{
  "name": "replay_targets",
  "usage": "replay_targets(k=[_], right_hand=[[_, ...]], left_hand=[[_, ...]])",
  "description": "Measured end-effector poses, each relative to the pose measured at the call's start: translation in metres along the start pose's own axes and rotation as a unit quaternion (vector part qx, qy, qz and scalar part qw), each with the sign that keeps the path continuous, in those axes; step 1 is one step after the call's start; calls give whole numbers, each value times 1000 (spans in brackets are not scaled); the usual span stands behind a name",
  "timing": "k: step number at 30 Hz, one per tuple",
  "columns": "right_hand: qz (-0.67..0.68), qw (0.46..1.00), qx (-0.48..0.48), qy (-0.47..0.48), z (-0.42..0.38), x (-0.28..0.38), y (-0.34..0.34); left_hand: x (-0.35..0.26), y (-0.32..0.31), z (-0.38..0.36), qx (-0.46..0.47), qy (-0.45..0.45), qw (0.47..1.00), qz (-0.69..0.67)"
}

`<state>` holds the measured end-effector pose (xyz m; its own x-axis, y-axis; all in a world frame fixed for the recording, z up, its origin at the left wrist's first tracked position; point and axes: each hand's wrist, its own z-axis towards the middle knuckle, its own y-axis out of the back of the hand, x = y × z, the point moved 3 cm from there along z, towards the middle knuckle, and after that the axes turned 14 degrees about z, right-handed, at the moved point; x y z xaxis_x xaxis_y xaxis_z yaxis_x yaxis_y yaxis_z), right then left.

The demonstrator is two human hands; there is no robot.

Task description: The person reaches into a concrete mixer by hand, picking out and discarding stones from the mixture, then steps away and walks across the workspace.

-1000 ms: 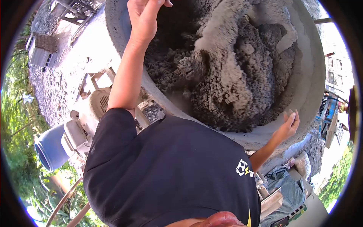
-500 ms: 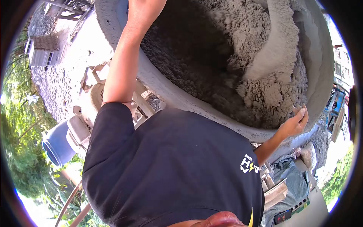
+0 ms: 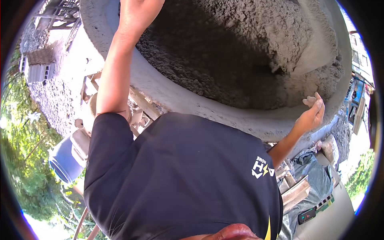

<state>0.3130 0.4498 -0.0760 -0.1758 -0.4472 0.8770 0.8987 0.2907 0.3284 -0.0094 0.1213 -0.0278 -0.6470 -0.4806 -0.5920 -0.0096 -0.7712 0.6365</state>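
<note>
**Both hands at the mixer drum mouth**

Head view looks down over the person's dark shirt (image 3: 180,176) into the open mouth of a concrete mixer drum (image 3: 224,120).

- Left hand (image 3: 136,12): arm stretched up over the drum's near-left rim, hand at the top edge of the frame, above the wet mix. Fingers are cut off by the frame edge, so can't tell whether they are open or closed, or whether they hold anything.
- Right hand (image 3: 312,114): at the drum's right-side rim, palm toward the drum, fingers loosely open and slightly curled. Fingertips are at a small grey lump (image 3: 309,101) on the inner lip; it looks like touching, not a closed grip.
- Mix (image 3: 240,52): grey, coarse, wet-looking, fills most of the drum interior. Left part in shadow, right part sunlit, piled against the far-right wall.
- Drum rim: thick, coated in grey crust, runs across the frame just above the shirt.

Around the drum:
- Blue barrel (image 3: 66,158) at lower left, beside the mixer's frame.
- Gravel pile (image 3: 52,96) at left, stack of grey blocks (image 3: 36,68) past it.
- Grey sacks and tarp (image 3: 316,176) at lower right, with wood offcuts (image 3: 296,192) just beside them.
- Greenery along the left and lower-right edges.
</note>
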Motion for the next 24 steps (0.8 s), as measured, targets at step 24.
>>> replay_targets(k=[24], right_hand=[[7, 999, -12, -33, 2, -4, 3]], left_hand=[[-3, -11, -2, 23, -19, 1000, 0]])
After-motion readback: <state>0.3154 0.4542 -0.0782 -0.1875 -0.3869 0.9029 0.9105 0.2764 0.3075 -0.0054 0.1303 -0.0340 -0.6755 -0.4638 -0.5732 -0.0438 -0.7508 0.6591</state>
